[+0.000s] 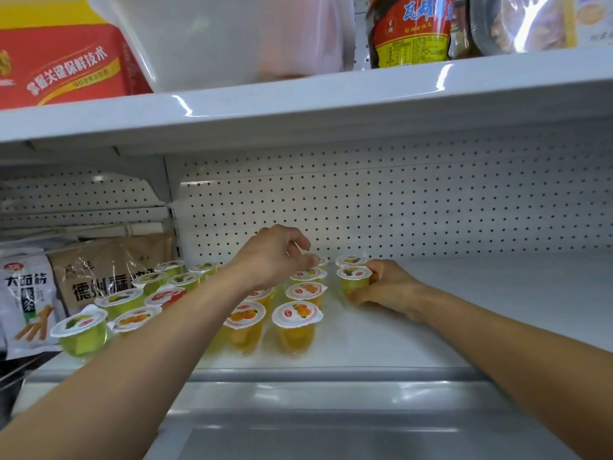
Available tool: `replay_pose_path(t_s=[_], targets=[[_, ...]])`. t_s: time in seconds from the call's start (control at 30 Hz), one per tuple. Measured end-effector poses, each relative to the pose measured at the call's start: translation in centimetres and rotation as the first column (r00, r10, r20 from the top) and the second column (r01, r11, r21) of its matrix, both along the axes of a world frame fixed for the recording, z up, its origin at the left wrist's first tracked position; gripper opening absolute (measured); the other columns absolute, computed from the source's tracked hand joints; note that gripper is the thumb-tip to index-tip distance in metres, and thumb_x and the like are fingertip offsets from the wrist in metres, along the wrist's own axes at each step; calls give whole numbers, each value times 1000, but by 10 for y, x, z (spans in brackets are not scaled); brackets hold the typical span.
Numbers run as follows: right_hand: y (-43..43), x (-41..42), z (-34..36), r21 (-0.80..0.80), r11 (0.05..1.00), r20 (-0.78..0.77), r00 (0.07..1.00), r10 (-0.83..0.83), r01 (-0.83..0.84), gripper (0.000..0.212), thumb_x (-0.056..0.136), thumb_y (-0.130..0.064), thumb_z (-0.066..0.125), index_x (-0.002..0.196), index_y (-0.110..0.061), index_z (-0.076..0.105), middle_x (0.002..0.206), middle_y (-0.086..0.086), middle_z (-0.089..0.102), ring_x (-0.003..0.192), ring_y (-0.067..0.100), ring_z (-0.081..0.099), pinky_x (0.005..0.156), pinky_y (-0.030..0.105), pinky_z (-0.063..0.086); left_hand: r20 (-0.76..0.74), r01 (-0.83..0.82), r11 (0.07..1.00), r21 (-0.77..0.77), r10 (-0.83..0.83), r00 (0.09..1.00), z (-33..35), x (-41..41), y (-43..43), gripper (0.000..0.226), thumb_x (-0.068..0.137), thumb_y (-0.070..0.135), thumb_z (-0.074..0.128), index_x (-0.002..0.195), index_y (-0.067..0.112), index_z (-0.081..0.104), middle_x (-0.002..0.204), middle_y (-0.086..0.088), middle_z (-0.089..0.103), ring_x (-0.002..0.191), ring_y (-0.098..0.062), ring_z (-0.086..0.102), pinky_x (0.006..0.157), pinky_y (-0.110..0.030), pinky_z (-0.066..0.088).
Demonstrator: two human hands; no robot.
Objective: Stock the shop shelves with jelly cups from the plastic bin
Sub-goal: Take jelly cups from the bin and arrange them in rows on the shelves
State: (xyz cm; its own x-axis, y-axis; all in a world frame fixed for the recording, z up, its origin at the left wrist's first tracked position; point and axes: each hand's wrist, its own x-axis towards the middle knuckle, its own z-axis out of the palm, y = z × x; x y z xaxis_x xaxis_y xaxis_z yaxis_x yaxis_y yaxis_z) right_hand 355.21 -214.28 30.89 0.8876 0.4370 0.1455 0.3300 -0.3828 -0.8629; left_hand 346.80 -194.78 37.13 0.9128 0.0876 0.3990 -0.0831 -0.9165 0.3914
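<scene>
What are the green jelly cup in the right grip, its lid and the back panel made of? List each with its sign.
The green jelly cup: seemingly clear glossy plastic; the jelly shows through its wall. Its lid: likely thin printed film, matte white; its edge curls up. The back panel: probably white-painted metal pegboard; regular holes, faint sheen.

Your shelf [464, 310] looks like smooth, glossy white metal, and the far back panel [398, 210] is matt and full of holes. The jelly cups [296, 333] are clear shiny plastic with smooth printed lids; the brown bag [96, 263] on the left looks like matt paper.
</scene>
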Motion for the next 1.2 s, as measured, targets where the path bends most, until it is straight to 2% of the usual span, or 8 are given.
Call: replay_pose_path(t_s=[0.17,0.33,0.5,0.63,0.8,0.97,1.07,1.2], targets=[[1,-1,0,-2,1000,-3,1000,-6,6,27,69,-1,77,87,-17,65,82,4,67,71,14,59,69,26,49,-13,-12,999,-42,12,1000,-3,1,0,30,82,45,71,106,28,66,94,6,68,88,-14,62,73,-28,48],[-2,-3,2,-88,996,54,998,-23,28,24,71,-5,77,91,-14,68,86,6,68,73,14,59,71,26,49,-52,-26,999,-27,24,998,-4,-2,-8,34,83,46,71,110,25,65,93,8,68,90,-11,63,81,-26,48],[-29,-14,10,-275,948,240,966,-92,159,47,81,-27,73,121,-19,49,104,0,61,94,15,57,80,27,46,0,-84,990,110,84,996,-3,-22,-21,40,83,51,68,115,26,64,100,11,66,93,-11,62,88,-33,50],[-52,-41,16,-379,892,486,873,-36,247,54,85,-28,67,134,-17,47,131,5,54,119,20,50,96,35,45,112,-134,964,228,110,988,-5,-57,-36,48,84,50,66,126,29,55,109,10,62,99,-15,59,88,-37,50],[-71,-95,17,-412,872,698,707,117,263,50,89,-30,61,136,-19,46,133,3,51,122,24,46,97,39,42,207,-188,915,357,119,971,-22,-120,-48,50,85,53,62,127,27,55,120,4,56,105,-18,58,89,-38,49],[-67,-154,2,-399,895,777,591,217,197,43,90,-33,59,131,-21,52,133,0,53,124,24,45,99,38,35,209,-279,882,381,212,955,-56,-186,-49,49,84,55,59,124,26,58,118,2,56,106,-24,59,84,-38,48],[-50,-182,-14,-398,909,805,522,283,122,39,86,-30,60,123,-17,59,121,7,61,114,32,54,92,44,41,162,-320,864,388,278,947,-79,-220,-42,49,84,51,62,126,25,57,120,1,55,111,-26,55,87,-39,45],[-14,-214,-43,-466,885,779,484,397,23,38,82,-29,62,117,-15,61,113,7,64,107,33,56,86,45,45,64,-348,864,364,349,935,-115,-263,-19,52,85,55,57,128,26,55,119,4,54,106,-22,57,86,-38,49]])
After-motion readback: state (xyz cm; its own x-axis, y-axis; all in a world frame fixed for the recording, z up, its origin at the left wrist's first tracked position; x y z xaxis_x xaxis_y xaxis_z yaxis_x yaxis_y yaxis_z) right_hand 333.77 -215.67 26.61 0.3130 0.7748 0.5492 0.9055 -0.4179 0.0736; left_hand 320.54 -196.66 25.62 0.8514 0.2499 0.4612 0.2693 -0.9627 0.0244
